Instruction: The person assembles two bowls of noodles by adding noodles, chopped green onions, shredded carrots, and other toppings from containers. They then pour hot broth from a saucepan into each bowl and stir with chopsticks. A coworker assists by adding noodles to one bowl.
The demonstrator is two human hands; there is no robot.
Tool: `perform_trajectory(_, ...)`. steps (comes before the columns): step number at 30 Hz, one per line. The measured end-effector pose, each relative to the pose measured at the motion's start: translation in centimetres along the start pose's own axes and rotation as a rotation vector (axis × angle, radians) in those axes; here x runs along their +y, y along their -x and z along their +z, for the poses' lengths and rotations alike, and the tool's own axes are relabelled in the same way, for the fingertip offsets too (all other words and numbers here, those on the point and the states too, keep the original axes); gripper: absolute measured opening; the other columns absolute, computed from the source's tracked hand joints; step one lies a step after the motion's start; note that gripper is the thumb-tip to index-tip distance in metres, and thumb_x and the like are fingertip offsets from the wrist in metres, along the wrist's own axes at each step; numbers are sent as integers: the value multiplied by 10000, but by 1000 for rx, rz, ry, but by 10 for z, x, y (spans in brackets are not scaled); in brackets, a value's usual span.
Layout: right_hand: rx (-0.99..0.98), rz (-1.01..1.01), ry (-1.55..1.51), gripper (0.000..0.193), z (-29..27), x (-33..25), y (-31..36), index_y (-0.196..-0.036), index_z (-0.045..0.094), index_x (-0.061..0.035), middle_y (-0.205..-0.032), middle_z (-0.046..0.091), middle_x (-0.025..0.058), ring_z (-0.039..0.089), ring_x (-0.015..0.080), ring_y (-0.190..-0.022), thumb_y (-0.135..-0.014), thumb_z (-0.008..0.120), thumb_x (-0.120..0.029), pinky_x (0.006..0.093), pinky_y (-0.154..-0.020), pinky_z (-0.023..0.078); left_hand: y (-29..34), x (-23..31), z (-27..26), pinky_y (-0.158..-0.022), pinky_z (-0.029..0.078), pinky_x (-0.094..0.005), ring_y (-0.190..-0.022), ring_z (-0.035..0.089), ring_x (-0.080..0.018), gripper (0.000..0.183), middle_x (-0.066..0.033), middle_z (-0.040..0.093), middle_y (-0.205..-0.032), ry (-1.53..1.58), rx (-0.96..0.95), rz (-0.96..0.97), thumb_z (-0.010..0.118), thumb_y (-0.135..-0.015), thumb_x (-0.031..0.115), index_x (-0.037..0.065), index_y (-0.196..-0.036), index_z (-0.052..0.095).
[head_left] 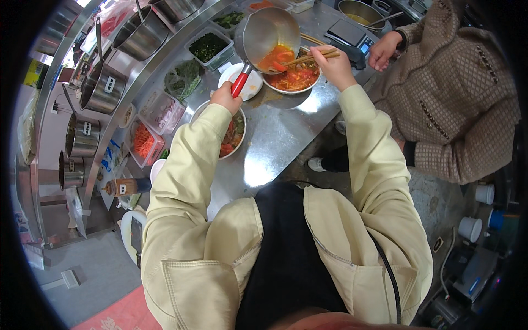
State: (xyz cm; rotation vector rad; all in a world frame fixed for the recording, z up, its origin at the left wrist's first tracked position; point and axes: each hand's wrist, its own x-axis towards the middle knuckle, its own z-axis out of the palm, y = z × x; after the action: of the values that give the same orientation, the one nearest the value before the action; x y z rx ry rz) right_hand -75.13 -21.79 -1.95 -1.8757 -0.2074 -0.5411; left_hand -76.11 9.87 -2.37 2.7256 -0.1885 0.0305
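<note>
My left hand (225, 99) is closed round the red handle of a metal saucepan (264, 30), which is tilted over a white bowl (285, 91). Orange-red soup with tomato pieces (276, 56) lies at the pan's lower lip. Noodles in red broth (300, 77) fill the bowl. Wooden chopsticks (324, 55) are pinched in my right hand (333, 65), their tips near the pan's lip. Under my left wrist stands a second bowl (240, 140) with red and green food, partly hidden by my sleeve. A white round lid or plate (250, 85) sits beside the noodle bowl.
Tubs of chopped greens (210, 47), shredded carrot (144, 142) and sliced onion (165, 114) line the counter's left side. Metal pots (104, 85) stand on the shelf beyond. A digital scale (346, 34) is at the back right. Another person (451, 99) stands close on the right.
</note>
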Motion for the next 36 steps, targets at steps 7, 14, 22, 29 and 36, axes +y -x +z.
perform_trajectory(7,-17,86,9,264,-29,-6,3,-858,700,-41,-801,688,82,648,169,-725,-878,608,-288,273,-666,480,-6,-2,1,-776,503,-431,-830,646,-381,384,-238,650,-880,1,6,-25,645,-729,185,34,-1072,561)
perform_trajectory(14,113,-29,-1,255,32,0,-21,-910,673,-4,-821,682,82,638,149,-739,-903,602,-249,259,-679,481,-4,3,2,-779,500,-432,-840,643,-384,386,-239,649,-886,26,-7,-31,644,-731,186,28,-1072,558)
perform_trajectory(22,-12,168,-114,257,49,23,-23,-893,671,-9,-872,676,102,632,201,-778,-859,650,-263,286,-705,478,-2,2,-2,-786,499,-434,-849,642,-388,395,-239,651,-897,43,-13,-38,643,-734,194,28,-1082,557)
perform_trajectory(29,-197,17,-21,233,17,-3,-19,-900,670,14,-862,681,80,635,166,-796,-893,614,-212,277,-710,486,-7,3,-2,-798,500,-430,-867,643,-386,426,-236,654,-918,29,12,-42,643,-723,202,43,-1108,555)
perform_trajectory(36,-207,8,140,235,-17,-19,-13,-896,676,12,-836,688,71,642,138,-752,-907,596,-208,253,-678,490,-10,1,3,-801,500,-429,-870,643,-382,420,-230,654,-915,16,10,-39,641,-720,205,47,-1100,556)
